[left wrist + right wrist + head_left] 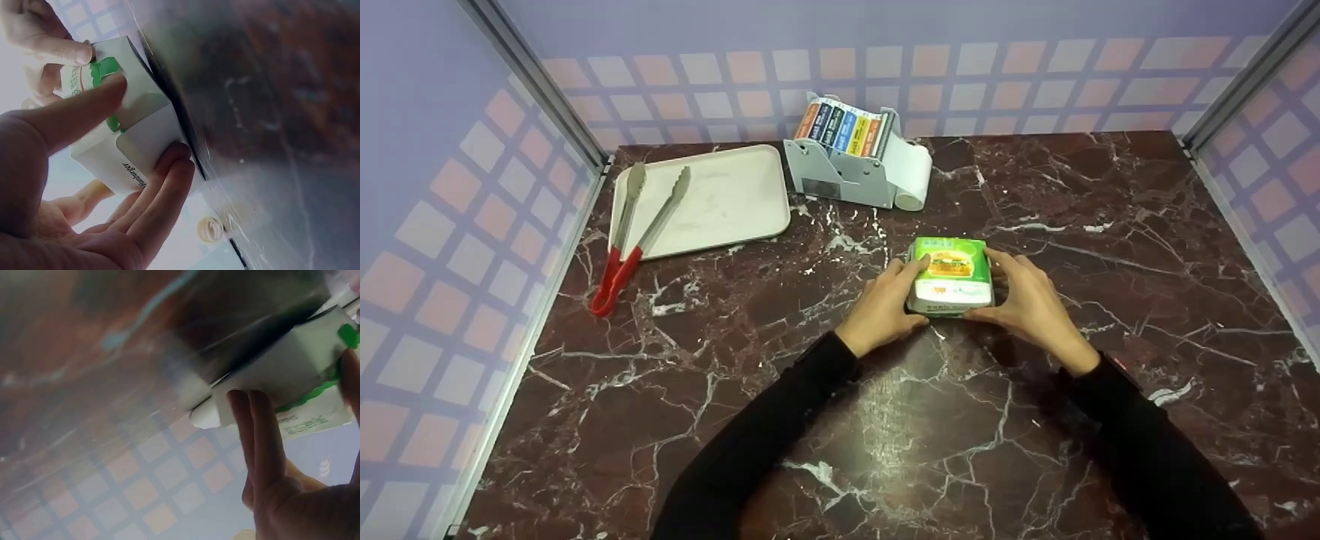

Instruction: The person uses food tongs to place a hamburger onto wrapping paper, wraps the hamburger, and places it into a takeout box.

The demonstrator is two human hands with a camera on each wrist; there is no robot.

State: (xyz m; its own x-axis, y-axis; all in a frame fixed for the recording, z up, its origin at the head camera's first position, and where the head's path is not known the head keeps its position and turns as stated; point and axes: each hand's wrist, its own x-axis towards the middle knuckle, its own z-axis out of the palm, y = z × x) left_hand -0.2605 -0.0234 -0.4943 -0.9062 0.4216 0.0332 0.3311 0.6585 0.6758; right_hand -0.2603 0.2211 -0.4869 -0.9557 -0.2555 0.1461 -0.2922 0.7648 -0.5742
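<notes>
A hamburger box [952, 296], green and white with a burger picture on top, rests on the dark marbled table in the head view. My left hand [883, 306] grips its left side, thumb at the near corner. On the opposite side, my right hand [1030, 304] holds it with the thumb at the near right edge and the fingers along the right side. In the left wrist view the box's white side [143, 140] carries the printed word "Hamburger", and fingers press on it. The right wrist view has two fingertips against the box's pale wall [275, 371].
A label dispenser [840, 180] with colourful label rolls stands by the back wall, a white paper roll [915, 176] at its right end. Farther left lies an off-white tray [727, 202], with red-handled tongs [619, 270] overlapping its left edge. Tiled-pattern panels enclose the table [1110, 225].
</notes>
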